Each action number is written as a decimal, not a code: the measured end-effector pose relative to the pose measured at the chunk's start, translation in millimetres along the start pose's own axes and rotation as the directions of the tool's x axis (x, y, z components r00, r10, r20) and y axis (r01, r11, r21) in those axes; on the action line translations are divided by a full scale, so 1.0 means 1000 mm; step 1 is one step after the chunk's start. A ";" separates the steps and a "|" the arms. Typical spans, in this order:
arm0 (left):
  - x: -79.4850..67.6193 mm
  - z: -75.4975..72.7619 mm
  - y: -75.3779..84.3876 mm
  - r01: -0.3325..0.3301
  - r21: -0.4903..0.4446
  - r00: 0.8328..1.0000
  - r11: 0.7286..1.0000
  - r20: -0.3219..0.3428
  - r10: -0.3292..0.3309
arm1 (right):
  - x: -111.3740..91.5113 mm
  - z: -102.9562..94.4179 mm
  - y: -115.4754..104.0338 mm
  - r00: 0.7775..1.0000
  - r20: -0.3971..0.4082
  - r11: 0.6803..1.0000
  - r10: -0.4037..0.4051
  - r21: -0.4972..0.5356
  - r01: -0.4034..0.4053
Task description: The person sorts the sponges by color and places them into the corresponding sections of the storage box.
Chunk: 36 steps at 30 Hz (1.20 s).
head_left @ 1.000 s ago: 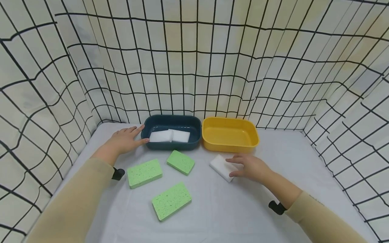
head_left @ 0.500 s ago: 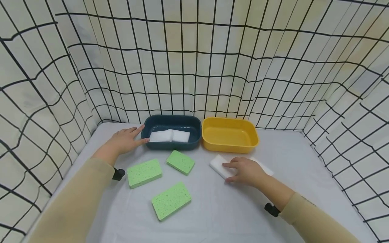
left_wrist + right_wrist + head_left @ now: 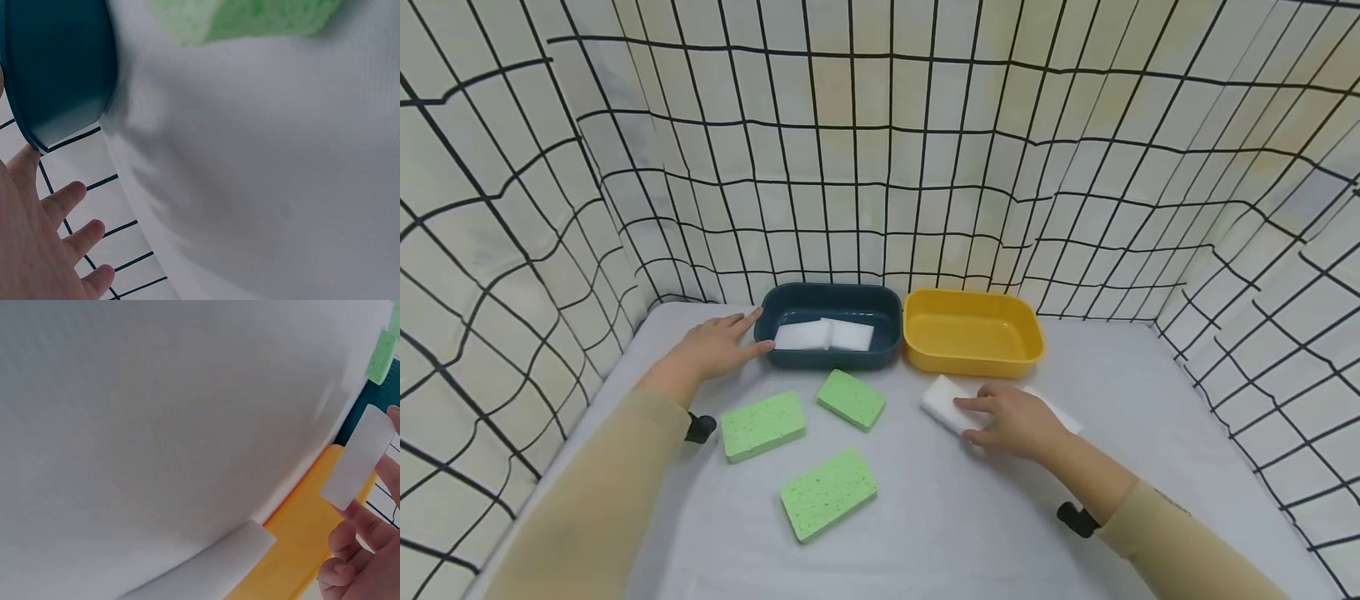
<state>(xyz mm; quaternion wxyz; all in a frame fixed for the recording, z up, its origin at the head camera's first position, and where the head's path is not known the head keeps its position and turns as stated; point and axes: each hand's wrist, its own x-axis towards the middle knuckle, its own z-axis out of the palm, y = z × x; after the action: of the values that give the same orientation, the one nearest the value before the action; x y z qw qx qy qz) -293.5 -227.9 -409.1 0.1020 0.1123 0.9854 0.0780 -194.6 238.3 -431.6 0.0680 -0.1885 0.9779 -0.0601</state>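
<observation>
My right hand point(image 3: 1018, 421) pinches a white sponge point(image 3: 942, 402) in front of the yellow tray. In the right wrist view this white sponge point(image 3: 359, 457) stands clear of the table, tilted in the fingers. A second white sponge point(image 3: 1062, 413) lies behind the hand, partly hidden by it. My left hand point(image 3: 711, 348) touches the left end of the dark blue tray point(image 3: 827, 360) with thumb and index finger, its fingers point(image 3: 65, 199) spread. Two white sponges point(image 3: 823, 335) lie side by side in that tray.
To the right of the blue tray stands a yellow tray point(image 3: 973, 365). Several green sponges lie on the white table: one small point(image 3: 852, 400), one at left point(image 3: 763, 425), one nearer the front point(image 3: 829, 493). Black wire grid panels point(image 3: 891, 175) surround the table's back and sides.
My right hand first moved left over the white sponge, uncovering the second one behind it. Now the pinched sponge sits slightly higher. The left hand stays at the blue tray; the view shifted slightly.
</observation>
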 end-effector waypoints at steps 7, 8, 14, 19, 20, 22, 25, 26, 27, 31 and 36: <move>0.000 0.000 -0.001 -0.001 -0.003 1.000 1.000 0.000 0.001 | -0.003 -0.014 -0.001 0.998 -0.052 0.998 -0.019 0.059 0.022; 0.000 0.000 -0.001 -0.003 -0.003 1.000 1.000 0.000 0.003 | -0.003 -0.016 -0.001 0.998 -0.056 0.998 -0.021 0.066 0.024; 0.000 0.000 -0.001 -0.004 -0.002 1.000 1.000 0.003 0.004 | -0.001 -0.022 -0.003 0.992 -0.110 0.995 -0.056 0.075 0.064; 0.002 0.001 -0.002 -0.007 0.003 1.000 1.000 0.002 0.007 | 0.006 -0.030 -0.006 0.988 -0.134 0.993 -0.070 0.086 0.082; 0.002 0.001 -0.002 -0.008 0.003 1.000 1.000 0.001 0.008 | 0.008 -0.032 -0.007 0.990 -0.130 0.993 -0.062 0.091 0.074; 0.001 0.001 -0.003 -0.007 0.002 1.000 1.000 0.002 0.007 | 0.013 -0.037 -0.010 0.992 -0.120 0.993 -0.048 0.098 0.060; 0.000 0.001 -0.003 -0.010 0.002 1.000 1.000 0.002 0.010 | 0.022 -0.045 -0.014 0.994 -0.104 0.993 -0.027 0.115 0.039; 0.000 0.001 -0.003 -0.013 0.002 1.000 1.000 0.001 0.013 | 0.026 -0.049 -0.016 0.995 -0.101 0.992 -0.023 0.120 0.035; 0.000 0.001 -0.003 -0.014 0.003 1.000 1.000 0.000 0.014 | 0.030 -0.052 -0.017 0.995 -0.100 0.991 -0.018 0.129 0.031; 0.000 0.001 -0.002 -0.013 0.004 1.000 1.000 -0.001 0.013 | 0.048 -0.063 -0.024 0.995 -0.100 0.986 0.000 0.167 0.017; 0.001 0.001 -0.002 -0.006 0.004 1.000 1.000 0.002 0.006 | 0.069 -0.075 -0.038 0.996 -0.081 0.984 0.022 0.179 -0.007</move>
<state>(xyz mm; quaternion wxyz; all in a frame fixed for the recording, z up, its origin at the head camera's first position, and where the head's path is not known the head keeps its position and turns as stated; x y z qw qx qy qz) -294.4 -229.4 -410.5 0.1023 0.1152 0.9851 0.0764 -256.4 183.8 -360.1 0.0442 -0.1721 0.9719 -0.1546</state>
